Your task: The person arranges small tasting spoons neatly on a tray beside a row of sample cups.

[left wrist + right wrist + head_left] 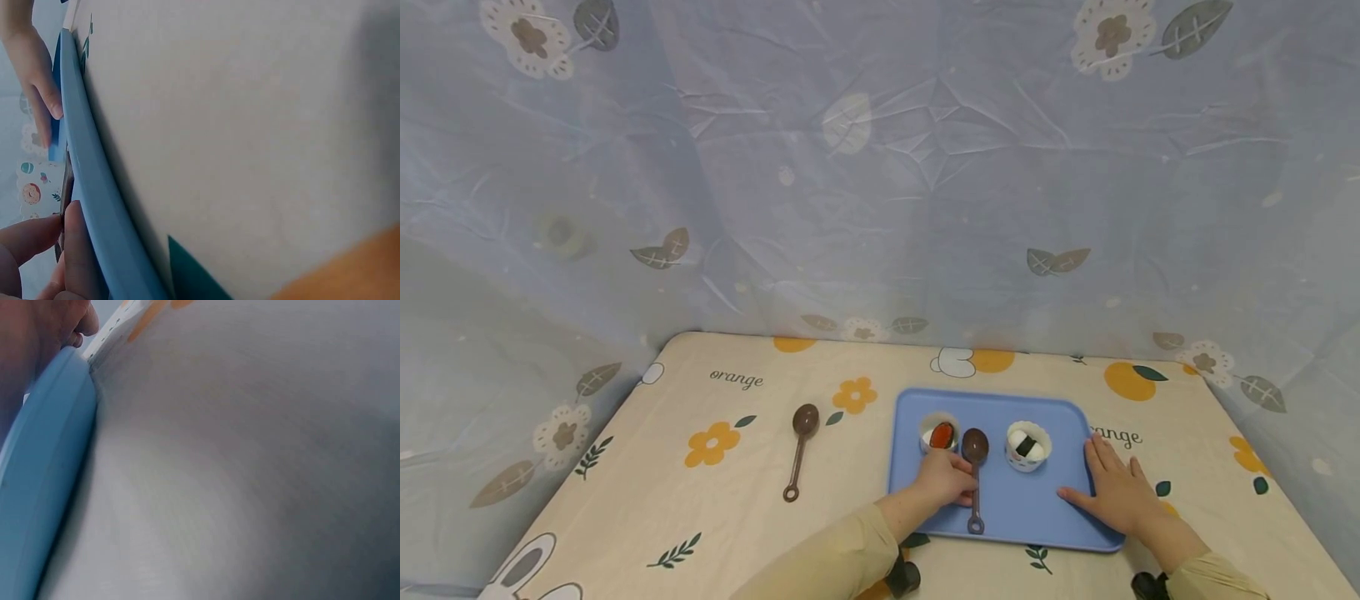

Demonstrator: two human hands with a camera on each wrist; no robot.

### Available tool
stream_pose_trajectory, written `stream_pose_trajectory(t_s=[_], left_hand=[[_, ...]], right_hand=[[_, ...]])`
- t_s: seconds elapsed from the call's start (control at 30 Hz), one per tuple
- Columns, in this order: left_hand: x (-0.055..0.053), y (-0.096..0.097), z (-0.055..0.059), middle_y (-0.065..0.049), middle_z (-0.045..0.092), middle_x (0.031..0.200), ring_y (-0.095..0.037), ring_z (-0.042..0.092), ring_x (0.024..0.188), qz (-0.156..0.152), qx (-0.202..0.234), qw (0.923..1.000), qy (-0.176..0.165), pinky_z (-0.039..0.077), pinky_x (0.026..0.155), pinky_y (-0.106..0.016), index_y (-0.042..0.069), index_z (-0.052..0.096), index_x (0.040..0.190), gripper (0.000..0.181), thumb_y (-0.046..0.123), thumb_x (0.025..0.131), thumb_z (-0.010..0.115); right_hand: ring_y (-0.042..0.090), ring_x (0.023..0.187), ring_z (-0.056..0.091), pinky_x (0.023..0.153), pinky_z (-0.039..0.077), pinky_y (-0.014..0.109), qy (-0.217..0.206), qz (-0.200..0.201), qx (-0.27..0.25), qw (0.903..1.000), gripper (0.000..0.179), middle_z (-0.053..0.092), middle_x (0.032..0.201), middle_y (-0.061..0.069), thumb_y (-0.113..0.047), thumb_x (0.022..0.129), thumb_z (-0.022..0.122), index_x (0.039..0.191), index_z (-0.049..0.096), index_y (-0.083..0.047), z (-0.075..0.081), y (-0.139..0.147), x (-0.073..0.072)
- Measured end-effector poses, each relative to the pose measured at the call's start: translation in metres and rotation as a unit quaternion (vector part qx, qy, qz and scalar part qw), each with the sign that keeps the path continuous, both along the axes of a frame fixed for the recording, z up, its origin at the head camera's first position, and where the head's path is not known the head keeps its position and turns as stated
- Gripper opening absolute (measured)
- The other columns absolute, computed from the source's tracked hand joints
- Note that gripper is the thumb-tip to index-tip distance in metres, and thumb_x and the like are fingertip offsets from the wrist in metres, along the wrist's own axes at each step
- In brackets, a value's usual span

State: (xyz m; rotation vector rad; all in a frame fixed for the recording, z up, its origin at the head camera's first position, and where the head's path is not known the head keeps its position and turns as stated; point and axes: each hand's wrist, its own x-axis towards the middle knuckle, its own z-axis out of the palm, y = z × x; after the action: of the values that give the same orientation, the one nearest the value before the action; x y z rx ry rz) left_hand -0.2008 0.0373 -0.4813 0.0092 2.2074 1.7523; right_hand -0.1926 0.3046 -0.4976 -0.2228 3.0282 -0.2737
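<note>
In the head view, a blue tray (1045,512) holds two small paper cups and a brown spoon (975,447). My left hand (946,477) pinches this spoon's handle between thumb and fingers, its bowl pointing away from me; the left wrist view shows the fingertips (74,219) on the handle just behind the tray's rim. Beyond that hand is the left cup (927,422), with a red-topped sushi piece (942,435) in it. The right cup (1028,464) carries a white rice piece with a black band (1025,445). My right hand (1116,492) rests spread over the tray's right edge.
A second brown spoon (805,422) lies on the patterned tablecloth (737,433), left of the tray. Behind the table hangs a grey-blue printed curtain (880,208), which also runs along both sides. The tray's raised rim (53,456) stands close to the right wrist camera.
</note>
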Motion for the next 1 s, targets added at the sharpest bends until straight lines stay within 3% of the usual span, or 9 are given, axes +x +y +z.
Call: stream_pose_trajectory(t_s=[0.3, 0.5, 0.73, 1.0], left_hand=[[-0.001, -0.007, -0.003, -0.021, 0.067, 0.069, -0.014, 0.062, 0.051, -0.003, -0.005, 1.0, -0.006, 0.058, 0.049, -0.029, -0.012, 0.066, 0.088, 0.015, -0.006, 0.075, 0.066], [-0.004, -0.018, -0.008, -0.014, 0.068, 0.068, -0.015, 0.065, 0.051, -0.017, 0.0, 0.9998, -0.004, 0.058, 0.049, -0.028, -0.007, 0.067, 0.086, 0.012, -0.003, 0.075, 0.067], [0.003, -0.028, 0.011, -0.015, 0.068, 0.078, -0.02, 0.065, 0.057, -0.032, -0.048, 0.9983, -0.008, 0.058, 0.049, -0.029, -0.005, 0.067, 0.091, 0.015, 0.002, 0.079, 0.066], [-0.001, -0.043, 0.025, -0.015, 0.068, 0.085, -0.02, 0.066, 0.063, -0.065, -0.046, 0.9967, -0.018, 0.059, 0.054, -0.03, -0.007, 0.065, 0.099, 0.021, 0.007, 0.084, 0.061]], right_hand=[[0.051, 0.133, 0.023, 0.105, 0.011, 0.073, 0.0, -0.003, -0.006, 1.0, 0.104, 0.02, 0.145, 0.036, -0.065, 0.078, 0.055, 0.137, 0.026, 0.016, -0.001, 0.0, 0.0], [0.052, 0.132, 0.023, 0.104, 0.011, 0.074, 0.004, -0.001, -0.008, 1.0, 0.104, 0.021, 0.145, 0.036, -0.065, 0.079, 0.055, 0.137, 0.026, 0.016, -0.002, 0.001, 0.0], [0.052, 0.132, 0.024, 0.105, 0.013, 0.074, 0.007, 0.0, 0.003, 1.0, 0.105, 0.021, 0.145, 0.036, -0.066, 0.078, 0.055, 0.137, 0.027, 0.016, -0.004, 0.002, -0.001], [0.052, 0.132, 0.024, 0.104, 0.012, 0.075, 0.005, 0.003, 0.002, 1.0, 0.105, 0.021, 0.145, 0.037, -0.066, 0.077, 0.055, 0.137, 0.027, 0.016, -0.003, 0.003, -0.002]])
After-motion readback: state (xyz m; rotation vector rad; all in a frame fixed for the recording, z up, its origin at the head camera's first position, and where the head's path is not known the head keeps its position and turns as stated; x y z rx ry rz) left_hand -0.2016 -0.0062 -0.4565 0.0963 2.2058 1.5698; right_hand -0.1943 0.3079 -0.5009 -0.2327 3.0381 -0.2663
